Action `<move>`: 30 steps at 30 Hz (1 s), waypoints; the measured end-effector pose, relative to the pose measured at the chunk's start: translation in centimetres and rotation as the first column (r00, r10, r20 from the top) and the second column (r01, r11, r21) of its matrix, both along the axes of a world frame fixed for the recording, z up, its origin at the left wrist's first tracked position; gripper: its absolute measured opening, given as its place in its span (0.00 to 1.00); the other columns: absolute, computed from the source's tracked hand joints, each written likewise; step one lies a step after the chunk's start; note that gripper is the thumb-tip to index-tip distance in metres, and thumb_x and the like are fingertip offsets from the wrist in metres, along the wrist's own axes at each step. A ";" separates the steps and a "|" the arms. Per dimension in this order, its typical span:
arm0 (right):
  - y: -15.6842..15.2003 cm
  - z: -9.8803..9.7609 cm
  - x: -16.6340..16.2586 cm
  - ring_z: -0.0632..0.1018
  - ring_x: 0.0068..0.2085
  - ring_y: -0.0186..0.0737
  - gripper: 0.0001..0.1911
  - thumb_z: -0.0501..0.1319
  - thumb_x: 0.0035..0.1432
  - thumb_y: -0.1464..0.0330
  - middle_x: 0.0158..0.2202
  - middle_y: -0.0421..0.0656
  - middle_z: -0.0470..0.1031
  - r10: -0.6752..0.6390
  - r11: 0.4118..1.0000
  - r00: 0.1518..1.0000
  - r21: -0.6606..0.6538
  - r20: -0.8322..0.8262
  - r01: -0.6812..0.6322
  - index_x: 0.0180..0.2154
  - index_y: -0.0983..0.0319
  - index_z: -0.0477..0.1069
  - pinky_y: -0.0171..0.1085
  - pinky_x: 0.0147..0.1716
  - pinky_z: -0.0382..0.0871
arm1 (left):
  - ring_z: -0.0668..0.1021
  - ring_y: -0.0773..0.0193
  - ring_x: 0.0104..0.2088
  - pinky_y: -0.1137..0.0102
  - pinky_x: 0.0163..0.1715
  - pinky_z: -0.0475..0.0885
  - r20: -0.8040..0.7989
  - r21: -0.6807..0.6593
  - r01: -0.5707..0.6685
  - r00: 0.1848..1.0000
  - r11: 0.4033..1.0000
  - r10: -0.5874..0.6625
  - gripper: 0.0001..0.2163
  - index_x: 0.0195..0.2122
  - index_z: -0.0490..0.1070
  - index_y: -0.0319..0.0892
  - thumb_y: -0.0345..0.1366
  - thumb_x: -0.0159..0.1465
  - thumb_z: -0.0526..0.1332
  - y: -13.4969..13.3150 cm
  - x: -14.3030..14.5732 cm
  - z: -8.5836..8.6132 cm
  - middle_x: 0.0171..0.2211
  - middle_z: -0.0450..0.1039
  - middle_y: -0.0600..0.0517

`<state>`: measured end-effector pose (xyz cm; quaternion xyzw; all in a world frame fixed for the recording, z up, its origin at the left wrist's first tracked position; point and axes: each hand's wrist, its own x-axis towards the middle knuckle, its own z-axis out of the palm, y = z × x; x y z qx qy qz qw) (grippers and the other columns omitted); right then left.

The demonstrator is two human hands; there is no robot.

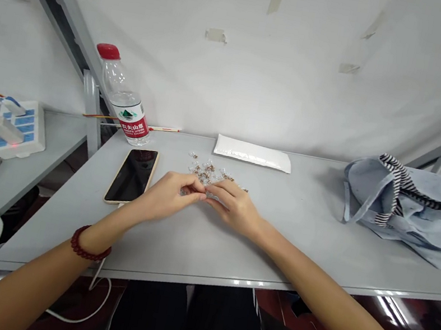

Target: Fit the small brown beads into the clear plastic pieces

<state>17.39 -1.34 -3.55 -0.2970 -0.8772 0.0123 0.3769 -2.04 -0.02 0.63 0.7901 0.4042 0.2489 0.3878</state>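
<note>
Head-camera view, as I watch it from afar. The left hand [167, 196] and right hand [234, 207] meet above a grey table [298, 230], their fingertips curled and almost touching. I cannot tell whether either hand is pinching anything or is merely closed near the pieces. A loose scatter of small, clear-wrapped pieces [208, 172] lies directly ahead of the fingertips, with a few bits just under or against them; their exact kind is too small for me to tell. A black smartphone [132, 176] lies just left of the left hand. Beyond it stands a red-capped water bottle [123, 99]. A white padded envelope [253, 154] lies behind the scatter. A denim bag with a striped strap [404, 211] sits well to the right. A red bead bracelet [90, 243] circles the left wrist.
</note>
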 end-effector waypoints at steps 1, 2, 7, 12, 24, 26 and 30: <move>-0.2 0.2 0.1 0.73 0.35 0.39 0.10 0.52 0.66 0.69 0.35 0.48 0.73 0.007 1.000 1.000 -0.017 0.015 -0.007 0.42 0.63 0.71 0.39 0.34 0.72 | 0.77 0.62 0.34 0.68 0.36 0.72 0.008 -0.031 -0.002 1.000 1.000 0.003 0.08 0.32 0.74 0.40 0.39 0.59 0.60 0.0 0.0 0.0 0.31 0.78 0.51; -0.3 0.4 0.2 0.73 0.34 0.38 0.10 0.52 0.66 0.69 0.33 0.48 0.73 0.020 0.999 0.999 -0.032 0.035 -0.019 0.41 0.64 0.71 0.38 0.33 0.71 | 0.77 0.62 0.34 0.68 0.36 0.72 0.012 -0.056 0.006 1.000 0.998 -0.005 0.08 0.31 0.75 0.40 0.39 0.58 0.60 -0.1 0.0 0.1 0.31 0.78 0.51; 0.1 1.5 1.7 0.71 0.30 0.37 0.11 0.52 0.63 0.70 0.29 0.45 0.72 0.045 0.994 0.996 -0.100 0.081 -0.037 0.37 0.65 0.73 0.36 0.30 0.66 | 0.75 0.65 0.29 0.71 0.31 0.71 0.001 0.013 0.021 1.000 1.000 -0.021 0.07 0.25 0.73 0.40 0.37 0.56 0.62 0.1 -0.7 1.1 0.26 0.75 0.52; 0.9 1.9 3.3 0.70 0.29 0.36 0.07 0.55 0.58 0.71 0.29 0.45 0.70 -0.048 0.979 0.985 -0.190 0.165 0.079 0.34 0.65 0.71 0.36 0.29 0.62 | 0.74 0.67 0.26 0.73 0.27 0.68 -0.205 0.031 0.144 0.969 0.989 -0.135 0.04 0.26 0.74 0.41 0.34 0.56 0.60 0.4 -1.0 0.4 0.24 0.75 0.54; -0.4 3.5 3.3 0.65 0.22 0.32 0.05 0.58 0.52 0.70 0.21 0.38 0.69 0.031 0.847 0.892 -0.486 0.451 0.216 0.25 0.61 0.66 0.35 0.23 0.52 | 0.75 0.62 0.28 0.70 0.28 0.67 -0.303 0.244 -0.150 0.927 0.958 0.222 0.13 0.29 0.72 0.40 0.45 0.59 0.59 1.3 -1.1 -0.3 0.26 0.75 0.51; -0.3 3.4 3.4 0.66 0.22 0.32 0.05 0.59 0.52 0.70 0.21 0.38 0.69 0.046 0.833 0.887 -0.508 0.459 0.219 0.25 0.61 0.66 0.35 0.23 0.53 | 0.76 0.59 0.30 0.68 0.30 0.68 -0.310 0.355 -0.289 0.861 0.889 0.404 0.15 0.35 0.71 0.40 0.48 0.59 0.59 1.7 -1.1 -0.8 0.29 0.76 0.50; -0.2 3.5 3.7 0.66 0.22 0.32 0.06 0.60 0.52 0.68 0.21 0.38 0.70 0.064 0.814 0.894 -0.541 0.443 0.210 0.26 0.61 0.66 0.34 0.23 0.54 | 0.77 0.56 0.32 0.65 0.33 0.69 -0.335 0.381 -0.287 0.843 0.879 0.421 0.19 0.43 0.68 0.40 0.50 0.59 0.59 2.2 -0.7 -2.6 0.33 0.77 0.49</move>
